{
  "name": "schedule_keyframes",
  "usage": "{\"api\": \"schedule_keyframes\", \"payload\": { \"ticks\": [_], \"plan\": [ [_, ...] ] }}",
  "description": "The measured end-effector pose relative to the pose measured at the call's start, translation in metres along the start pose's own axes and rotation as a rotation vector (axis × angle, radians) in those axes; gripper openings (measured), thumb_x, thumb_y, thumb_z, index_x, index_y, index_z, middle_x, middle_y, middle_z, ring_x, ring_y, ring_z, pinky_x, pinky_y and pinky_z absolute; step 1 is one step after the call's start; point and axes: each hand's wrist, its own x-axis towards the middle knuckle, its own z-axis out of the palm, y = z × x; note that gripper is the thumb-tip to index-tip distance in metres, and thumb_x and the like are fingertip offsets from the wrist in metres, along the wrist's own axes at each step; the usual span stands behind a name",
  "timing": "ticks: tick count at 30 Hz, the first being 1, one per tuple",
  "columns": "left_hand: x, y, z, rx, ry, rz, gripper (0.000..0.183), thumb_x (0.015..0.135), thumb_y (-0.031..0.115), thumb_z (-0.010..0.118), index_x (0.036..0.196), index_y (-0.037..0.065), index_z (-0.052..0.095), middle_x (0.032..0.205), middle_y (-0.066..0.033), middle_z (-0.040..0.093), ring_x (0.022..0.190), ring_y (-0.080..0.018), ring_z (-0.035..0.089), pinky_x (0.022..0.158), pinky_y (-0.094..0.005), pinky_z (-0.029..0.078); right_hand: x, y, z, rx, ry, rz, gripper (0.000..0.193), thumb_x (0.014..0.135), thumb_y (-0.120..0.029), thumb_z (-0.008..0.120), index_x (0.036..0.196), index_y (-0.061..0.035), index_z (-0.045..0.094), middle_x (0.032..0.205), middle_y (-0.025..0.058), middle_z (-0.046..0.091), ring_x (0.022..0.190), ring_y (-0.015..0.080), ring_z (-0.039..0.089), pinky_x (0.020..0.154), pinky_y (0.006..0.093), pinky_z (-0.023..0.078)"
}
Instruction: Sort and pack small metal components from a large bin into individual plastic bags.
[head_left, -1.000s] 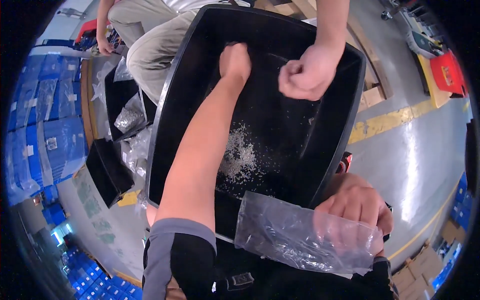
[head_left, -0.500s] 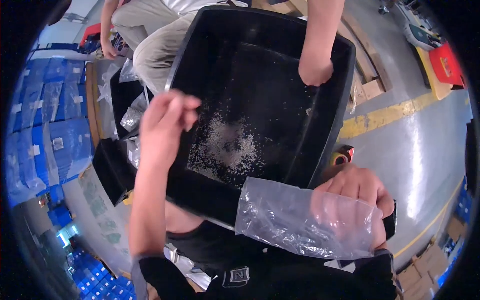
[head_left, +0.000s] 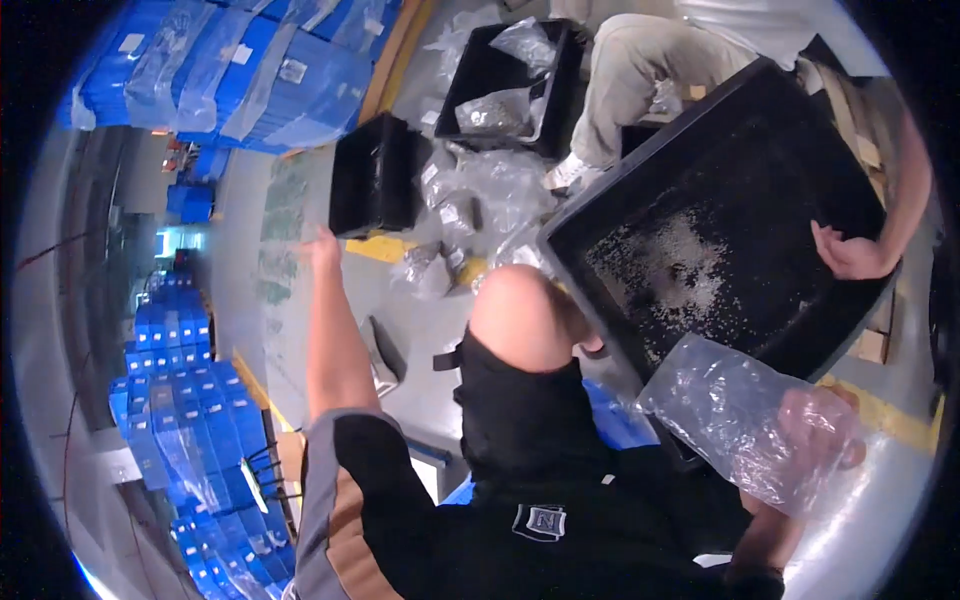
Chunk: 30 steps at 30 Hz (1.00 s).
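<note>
My left hand (head_left: 322, 250) is stretched far out to the left with a finger extended, holding nothing that I can see. It is nearest the lower corner of a small black bin (head_left: 372, 175); whether they touch, I cannot tell. My right hand (head_left: 850, 440) is closed on a clear plastic bag (head_left: 715, 405), its fingers showing through the film. The bag overlaps the near edge of a large black tray (head_left: 775, 180). Small pale pieces (head_left: 690, 265) lie scattered on the tray's floor. A co-worker's hand (head_left: 850, 250) rests inside the tray at its right.
Another black bin (head_left: 455, 85) holds clear bags, one containing small pieces (head_left: 495, 112). More filled bags (head_left: 425, 270) lie on the floor beside my bent knee (head_left: 520, 320). A co-worker's leg (head_left: 625, 90) stands behind the tray. Blue stacked boxes (head_left: 190, 420) line the left.
My view has swung left. My left hand has gone from over the large tray out to the small black bin. The right hand still holds the bag by the tray.
</note>
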Motion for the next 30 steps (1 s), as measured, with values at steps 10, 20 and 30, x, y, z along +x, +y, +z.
{"api": "schedule_keyframes", "payload": {
  "ticks": [10, 20, 30],
  "plan": [
    [-0.217, 0.199, -0.048, -0.95, -1.05, 0.066, 0.035, 0.098, 0.022, 0.054, 0.122, -0.002, 0.058, 0.12, -0.0123, 0.063, 0.109, -0.0206, 0.06, 0.097, -0.0333, 0.045, -0.041, -0.008, -0.058, 0.635, -0.221, -0.488, 0.024, 0.085, -0.023, 0.058, 0.08, -0.0005, 0.065, 0.088, 0.0122, 0.066, 0.077, 0.0232, 0.064, 0.065, 0.0335, 0.051],
    [-0.248, 0.238, -0.071, -0.84, -0.845, 0.306, 0.02, 0.097, 0.012, 0.055, 0.104, -0.003, 0.064, 0.101, -0.0087, 0.067, 0.095, -0.0161, 0.062, 0.09, -0.0293, 0.048, -0.059, -0.008, -0.06, 0.773, -0.319, -0.579, 0.019, 0.09, -0.019, 0.052, 0.089, -0.0039, 0.064, 0.084, 0.0083, 0.067, 0.075, 0.0243, 0.066, 0.065, 0.0376, 0.049],
    [-0.256, 0.238, -0.078, -0.7, -0.756, 0.449, 0.016, 0.096, 0.008, 0.056, 0.101, -0.004, 0.064, 0.095, -0.0063, 0.066, 0.09, -0.0127, 0.062, 0.082, -0.0254, 0.048, -0.054, -0.014, -0.066, 0.807, -0.267, -0.539, 0.019, 0.091, -0.019, 0.054, 0.081, -0.0068, 0.066, 0.08, 0.0037, 0.067, 0.071, 0.0175, 0.065, 0.07, 0.0352, 0.05]
  ]
}}
